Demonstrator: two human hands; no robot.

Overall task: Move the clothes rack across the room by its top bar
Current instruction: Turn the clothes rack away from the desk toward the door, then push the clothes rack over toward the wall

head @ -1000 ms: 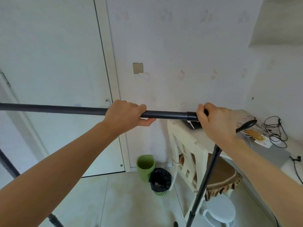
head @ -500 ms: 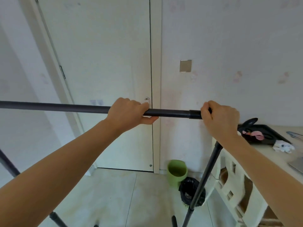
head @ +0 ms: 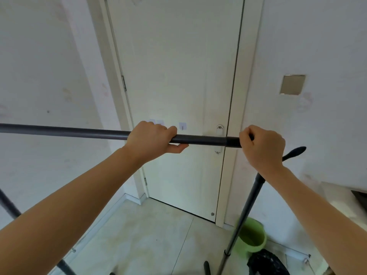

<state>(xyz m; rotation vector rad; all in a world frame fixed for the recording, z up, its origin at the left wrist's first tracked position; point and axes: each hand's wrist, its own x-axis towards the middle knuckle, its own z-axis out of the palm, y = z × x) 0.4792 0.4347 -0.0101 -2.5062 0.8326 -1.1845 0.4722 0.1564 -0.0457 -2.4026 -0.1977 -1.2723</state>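
The clothes rack's black top bar (head: 65, 132) runs across the view at chest height, from the left edge to the right of centre. My left hand (head: 153, 138) is wrapped around the bar near its middle. My right hand (head: 261, 145) grips the bar's right end at the joint. Below that hand a slanted black leg (head: 245, 217) of the rack drops to the floor, and a black hook tip (head: 296, 151) pokes out to the right. Another leg (head: 9, 207) crosses the lower left corner.
A white door (head: 178, 76) with a pale handle plate (head: 219, 130) stands straight ahead, a corner wall to its left. A green bucket (head: 253, 238) and a black bin (head: 266, 262) sit on the tiled floor at lower right. A white table edge (head: 345, 197) shows at the right.
The view has swung left: the door now fills the centre, while the table, chair and bucket slid toward the right edge. Both hands keep the same grip on the bar.
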